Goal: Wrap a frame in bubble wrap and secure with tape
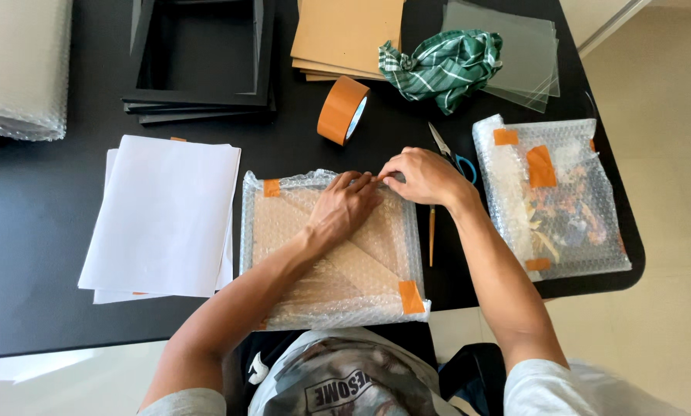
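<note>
A flat square parcel wrapped in bubble wrap point(284, 254) lies on the black table point(37, 208) right in front of me, with orange tape pieces at its corners. My left hand point(344, 206) lies flat on its top, fingers pointing to the far edge. My right hand point(421, 176) rests at the parcel's far right corner, fingertips pinched against the wrap beside my left fingertips. Whether a piece of tape sits under the fingers is hidden.
A roll of orange tape point(343, 109) stands behind the parcel. Scissors point(447, 151) and a thin stick point(432, 235) lie to the right, then a second wrapped parcel point(553, 200). White sheets point(164, 216) lie left; black frames point(203, 54), cardboard point(345, 35), green cloth point(442, 65), glass panes point(526, 50) and a bubble-wrap roll point(18, 69) behind.
</note>
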